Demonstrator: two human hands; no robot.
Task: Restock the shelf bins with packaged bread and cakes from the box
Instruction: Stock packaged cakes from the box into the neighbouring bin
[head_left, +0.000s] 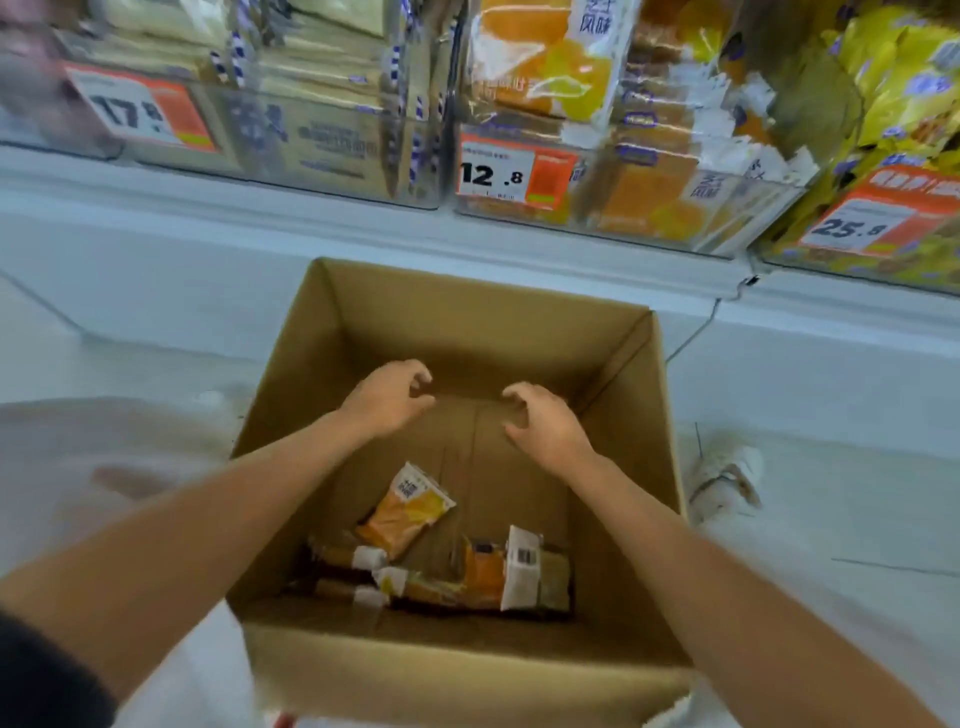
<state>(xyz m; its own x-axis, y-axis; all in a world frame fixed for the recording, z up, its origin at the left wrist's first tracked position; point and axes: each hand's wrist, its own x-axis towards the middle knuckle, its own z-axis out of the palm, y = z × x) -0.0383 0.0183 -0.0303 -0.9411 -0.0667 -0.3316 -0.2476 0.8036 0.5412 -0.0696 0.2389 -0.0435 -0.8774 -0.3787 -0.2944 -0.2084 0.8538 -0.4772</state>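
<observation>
An open cardboard box (467, 322) stands on the floor below the shelf. Several orange-and-white bread packs lie at its bottom near the front wall, one orange pack (408, 512) leaning above the pile (467, 577). My left hand (389, 397) and my right hand (540, 421) hover over the box's far half, fingers loosely curled, holding nothing. Above, clear shelf bins hold packaged goods: a beige-pack bin (311, 140) at left, an orange bread bin (613, 171) in the middle, a yellow-pack bin (893, 130) at right.
Price tags read 17.8 (140, 111), 12.8 (511, 174) and 25.8 (867, 221). A white shelf ledge (260, 208) runs under the bins. A white shoe (727, 480) sits on the pale floor right of the box.
</observation>
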